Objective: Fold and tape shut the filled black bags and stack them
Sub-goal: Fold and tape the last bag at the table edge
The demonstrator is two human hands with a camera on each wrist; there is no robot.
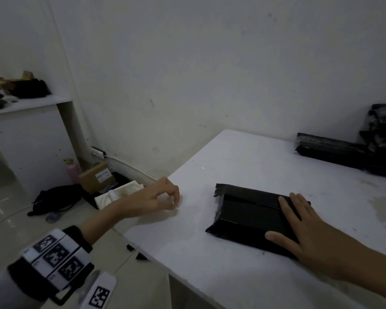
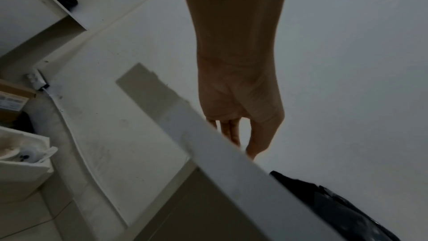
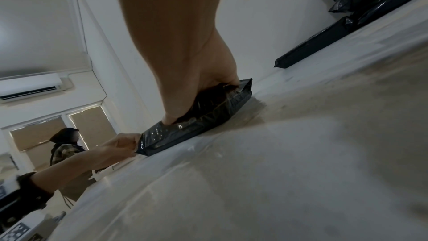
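Pressing flat on folded black bag (image 1: 250,216), right hand (image 1: 308,233) spread, left hand (image 1: 158,198) loosely curled, holding nothing.

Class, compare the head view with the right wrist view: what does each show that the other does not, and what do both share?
Only the head view shows the floor clutter: a cardboard box and a pink bottle. Only the right wrist view shows an air conditioner and another person. Both show the right hand pressing flat on the folded black bag, the left hand beside it, and the stack of black bags by the wall.
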